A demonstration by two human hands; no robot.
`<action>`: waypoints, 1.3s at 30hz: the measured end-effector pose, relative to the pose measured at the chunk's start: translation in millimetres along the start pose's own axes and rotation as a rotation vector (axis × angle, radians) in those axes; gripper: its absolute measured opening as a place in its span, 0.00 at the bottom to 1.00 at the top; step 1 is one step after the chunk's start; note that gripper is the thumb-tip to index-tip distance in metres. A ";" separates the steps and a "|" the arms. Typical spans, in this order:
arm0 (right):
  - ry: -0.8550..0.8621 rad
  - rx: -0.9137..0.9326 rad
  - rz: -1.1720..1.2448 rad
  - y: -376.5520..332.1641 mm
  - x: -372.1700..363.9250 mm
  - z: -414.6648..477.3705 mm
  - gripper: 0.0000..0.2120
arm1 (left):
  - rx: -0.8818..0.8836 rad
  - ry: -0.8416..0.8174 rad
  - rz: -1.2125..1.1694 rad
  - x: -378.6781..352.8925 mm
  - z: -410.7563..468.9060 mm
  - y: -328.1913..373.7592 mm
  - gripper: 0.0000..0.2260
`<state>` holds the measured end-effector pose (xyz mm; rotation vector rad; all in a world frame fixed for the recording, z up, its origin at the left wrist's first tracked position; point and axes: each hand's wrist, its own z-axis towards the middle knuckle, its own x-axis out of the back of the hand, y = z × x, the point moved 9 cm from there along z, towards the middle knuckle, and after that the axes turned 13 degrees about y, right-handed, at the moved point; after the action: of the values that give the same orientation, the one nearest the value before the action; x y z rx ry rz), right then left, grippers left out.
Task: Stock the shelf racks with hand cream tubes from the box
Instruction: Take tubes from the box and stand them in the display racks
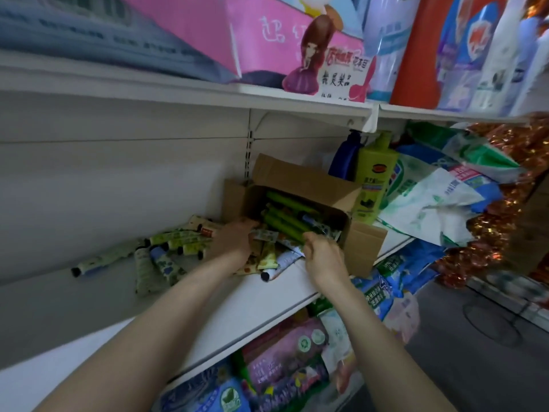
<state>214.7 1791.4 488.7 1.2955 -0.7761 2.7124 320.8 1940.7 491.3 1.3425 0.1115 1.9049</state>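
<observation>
Where the left hand [234, 239] meets the mouth of the box [300, 179], its fingertips sink among the tubes [285, 221] and I lose them, so I cannot tell whether it grips anything. The right hand [323, 257] has its fingers curled at the near right corner of the opening, against the tube ends, but its own knuckles hide what lies under them. Whether it is clamped on a tube or curled on nothing, I cannot say. Print on the tubes is too blurred to read.

Just right of the box stands a green bottle [374, 179], with a blue bottle [346, 159] farther back. Bags [430, 203] slump beyond them, and orange tinsel [520, 173] hangs at the right edge. A pink carton [237, 40] sits on the board above, cut off by the top of the picture. Packets [282, 361] fill the level below.

The box lies on its side on the white shelf [267, 298], open toward me with flaps splayed, packed with green tubes lying lengthwise. Some tubes lie outside its mouth, under and between my hands. A loose pile [166, 254] sits on the shelf to the left, and a lone tube [98, 261] lies apart, further left
</observation>
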 end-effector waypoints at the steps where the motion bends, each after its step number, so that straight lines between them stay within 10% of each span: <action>1: -0.026 0.014 -0.037 3.0 -6.9 4.3 0.10 | 0.002 -0.010 0.022 -3.2 1.7 0.6 0.19; 33: -0.121 0.024 0.012 4.7 -29.2 14.7 0.12 | 0.006 0.135 0.335 -6.6 -22.6 -9.9 0.15; 39: 0.112 0.055 0.252 0.1 -6.1 26.0 0.12 | 0.123 0.513 -0.074 41.3 -33.9 -3.8 0.12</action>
<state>237.3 1780.6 497.8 1.1119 -0.9158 2.9912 289.4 1981.5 506.0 0.8810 0.5325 2.1653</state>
